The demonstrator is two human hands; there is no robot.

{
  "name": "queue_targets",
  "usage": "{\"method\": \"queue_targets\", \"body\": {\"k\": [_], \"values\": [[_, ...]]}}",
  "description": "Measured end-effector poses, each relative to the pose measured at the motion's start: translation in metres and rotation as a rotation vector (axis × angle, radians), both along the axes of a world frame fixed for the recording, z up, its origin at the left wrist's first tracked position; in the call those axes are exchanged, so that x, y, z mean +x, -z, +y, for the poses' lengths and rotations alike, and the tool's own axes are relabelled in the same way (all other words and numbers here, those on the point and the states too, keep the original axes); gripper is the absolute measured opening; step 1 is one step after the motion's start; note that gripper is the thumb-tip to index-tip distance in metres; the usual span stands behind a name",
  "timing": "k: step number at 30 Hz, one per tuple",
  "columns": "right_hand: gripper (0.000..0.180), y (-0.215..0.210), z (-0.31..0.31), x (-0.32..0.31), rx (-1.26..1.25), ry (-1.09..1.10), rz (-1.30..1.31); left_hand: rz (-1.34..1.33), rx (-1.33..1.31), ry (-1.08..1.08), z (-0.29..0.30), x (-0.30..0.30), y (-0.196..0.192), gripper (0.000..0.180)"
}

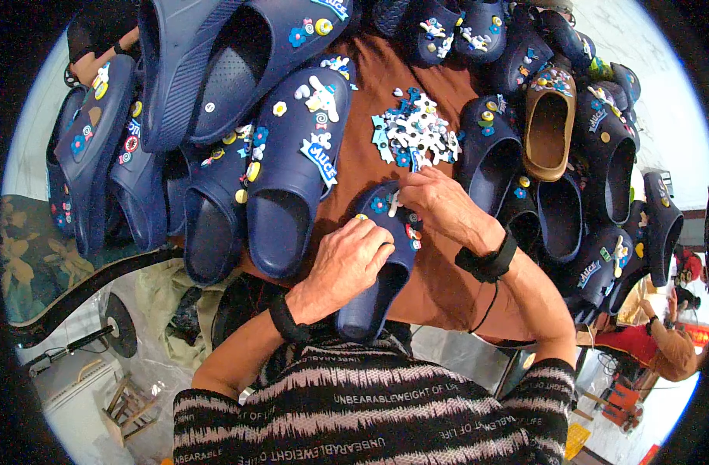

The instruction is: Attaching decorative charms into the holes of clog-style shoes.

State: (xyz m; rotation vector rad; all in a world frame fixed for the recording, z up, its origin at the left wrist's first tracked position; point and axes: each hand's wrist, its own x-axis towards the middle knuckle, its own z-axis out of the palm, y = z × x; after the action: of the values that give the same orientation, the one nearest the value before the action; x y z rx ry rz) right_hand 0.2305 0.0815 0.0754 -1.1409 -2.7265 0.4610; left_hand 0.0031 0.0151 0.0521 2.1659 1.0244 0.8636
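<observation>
Both forearms come up from the lower edge, bare below striped sleeves, each with a dark band at the wrist. The left hand lies palm down, fingers curled and pressing at their tips. The right hand bends inward at the wrist, its fingertips pinched together.

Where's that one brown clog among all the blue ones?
The brown clog sits upper right in the head view, wedged between navy clogs, right of the pile of loose charms.
</observation>
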Motion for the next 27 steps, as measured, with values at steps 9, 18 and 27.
{"method": "queue_targets", "body": {"k": [9, 18, 27], "values": [[0.015, 0.014, -0.016, -0.005, 0.081, 0.161, 0.159, 0.023, -0.035, -0.012, 0.001, 0.000, -0.004, 0.010], [0.013, 0.011, 0.000, -0.002, -0.431, 0.539, 0.573, -0.126, -0.380, -0.123, 0.019, 0.002, 0.005, 0.013], [0.013, 0.017, 0.002, 0.000, -0.123, 0.457, 0.476, 0.025, -0.140, -0.029, 0.024, 0.006, 0.009, 0.018]]}}
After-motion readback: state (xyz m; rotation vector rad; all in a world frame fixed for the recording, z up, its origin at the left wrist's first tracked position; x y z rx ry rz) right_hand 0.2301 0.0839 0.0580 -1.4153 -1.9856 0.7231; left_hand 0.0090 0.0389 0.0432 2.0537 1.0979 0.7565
